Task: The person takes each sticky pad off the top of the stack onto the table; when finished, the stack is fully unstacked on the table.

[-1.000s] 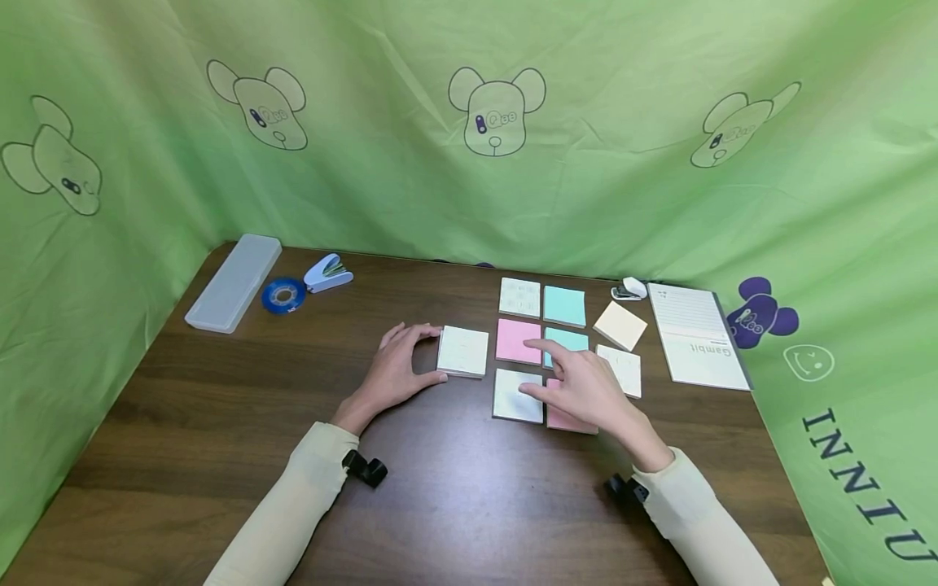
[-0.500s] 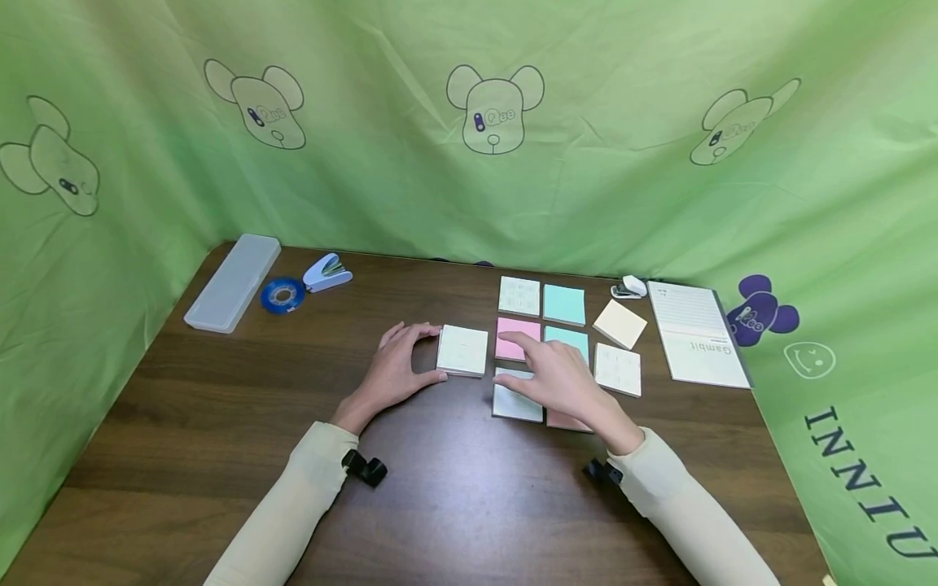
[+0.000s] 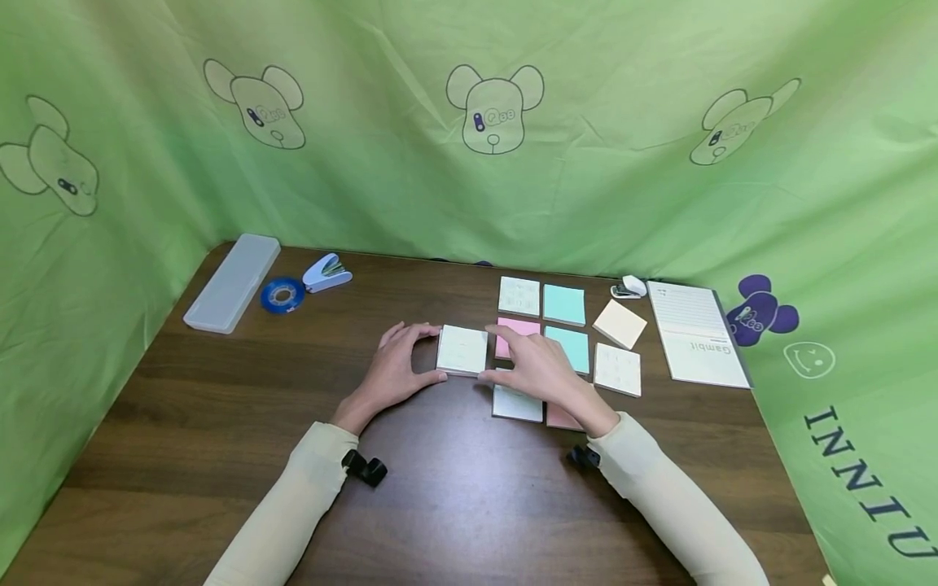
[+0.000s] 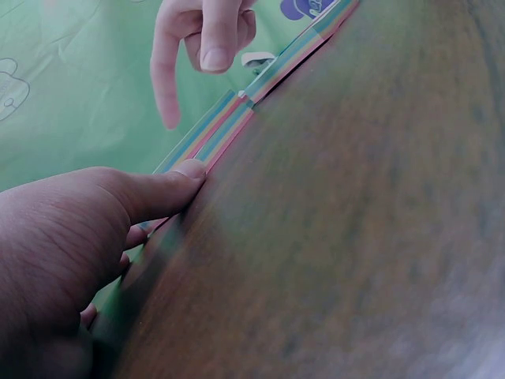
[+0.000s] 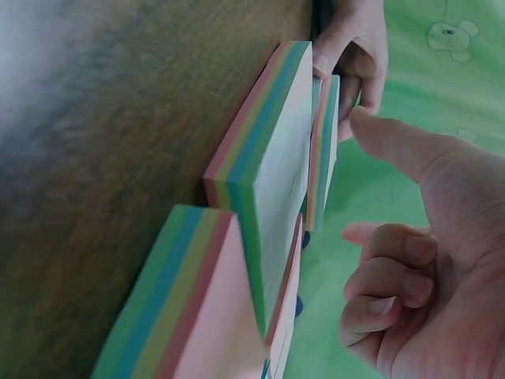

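In the head view a stack of sticky note pads [image 3: 462, 350], white on top, lies at the table's middle. My left hand [image 3: 392, 370] holds its left side, thumb at the near corner and fingers at the far corner. The left wrist view shows the thumb against the stack's rainbow-layered edge [image 4: 225, 134]. My right hand [image 3: 538, 370] hovers at the stack's right side, thumb and index finger spread, other fingers curled. Beneath it are a pink pad [image 3: 513, 349], a white pad [image 3: 518, 404] and another pink pad [image 3: 563, 417], each partly covered.
Turquoise pads [image 3: 564, 305], a white pad [image 3: 519, 295] and a cream pad [image 3: 620, 324] lie at right. Behind them are a white stapler [image 3: 628, 288] and notebook [image 3: 696, 334]. A pencil case [image 3: 234, 285], blue tape roll [image 3: 282, 295] and blue stapler [image 3: 327, 273] sit back left.
My right hand has moved left over the pads, from the pink and white ones to the right edge of the stack. The left hand and the stack have stayed in place.
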Demonstrator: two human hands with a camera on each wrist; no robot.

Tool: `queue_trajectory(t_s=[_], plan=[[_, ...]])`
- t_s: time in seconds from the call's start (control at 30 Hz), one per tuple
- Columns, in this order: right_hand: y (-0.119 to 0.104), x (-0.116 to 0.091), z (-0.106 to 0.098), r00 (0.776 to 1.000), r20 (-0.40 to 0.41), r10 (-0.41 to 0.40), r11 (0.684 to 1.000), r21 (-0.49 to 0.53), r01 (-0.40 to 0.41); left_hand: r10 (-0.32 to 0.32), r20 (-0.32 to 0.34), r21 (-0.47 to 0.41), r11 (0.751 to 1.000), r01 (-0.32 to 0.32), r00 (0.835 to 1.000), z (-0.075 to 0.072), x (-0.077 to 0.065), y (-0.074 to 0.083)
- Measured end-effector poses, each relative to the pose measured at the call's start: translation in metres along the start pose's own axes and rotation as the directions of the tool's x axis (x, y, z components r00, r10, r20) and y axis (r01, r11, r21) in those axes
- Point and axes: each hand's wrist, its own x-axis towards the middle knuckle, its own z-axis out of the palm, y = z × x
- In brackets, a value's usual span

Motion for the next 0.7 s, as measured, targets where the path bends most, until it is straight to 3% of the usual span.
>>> queue_trajectory(t_s=[0.3, 0.7], plan=[[-0.008, 0.01, 0.004, 0.996, 0.074, 0.054, 0.998, -0.015, -0.053, -0.004, 0.002, 0.004, 1.0, 0.004, 1.0, 0.001, 0.0, -0.001], [-0.007, 0.016, 0.012, 0.998, 0.045, 0.045, 0.999, -0.013, -0.045, 0.0, 0.004, -0.002, 1.0, 0.0, 1.0, 0.0, 0.0, -0.002]])
